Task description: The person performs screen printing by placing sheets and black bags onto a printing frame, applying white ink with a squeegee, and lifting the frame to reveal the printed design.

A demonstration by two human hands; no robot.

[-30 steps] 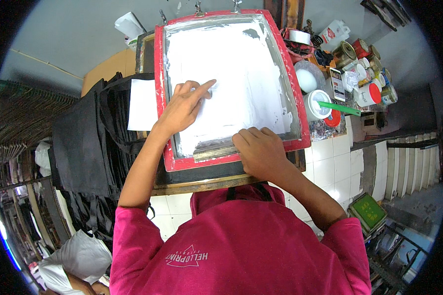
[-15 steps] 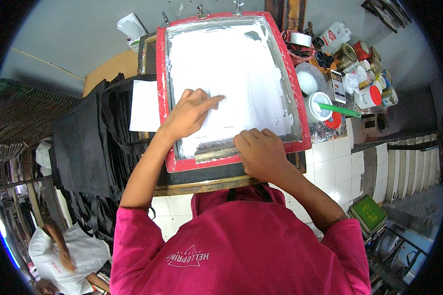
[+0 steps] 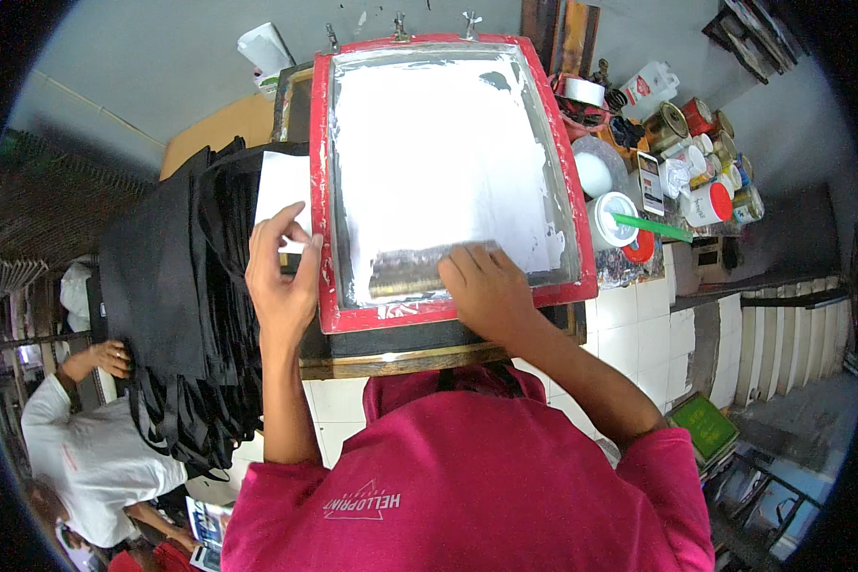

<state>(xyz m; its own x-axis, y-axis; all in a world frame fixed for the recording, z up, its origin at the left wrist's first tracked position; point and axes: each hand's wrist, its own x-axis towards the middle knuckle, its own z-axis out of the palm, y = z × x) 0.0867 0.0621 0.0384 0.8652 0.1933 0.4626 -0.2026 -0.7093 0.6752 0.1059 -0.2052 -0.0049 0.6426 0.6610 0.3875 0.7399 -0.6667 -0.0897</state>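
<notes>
The right hand (image 3: 491,297) has its grip clenched around a squeegee (image 3: 400,275), which lies inside the near end of the red screen-printing frame (image 3: 319,143). The left hand (image 3: 284,281) is released, fingers parted, beside the frame's left rail (whether the thumb touches it, I cannot tell), just over a white sheet (image 3: 281,181). Black bags (image 3: 157,276) hang farther left.

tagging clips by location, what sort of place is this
Most likely a screen-printing workshop. The right hand grips a squeegee at the near end of a red-framed screen, black bags are piled to the left, and tubs and cans, probably of ink or paint, crowd the right.
</notes>
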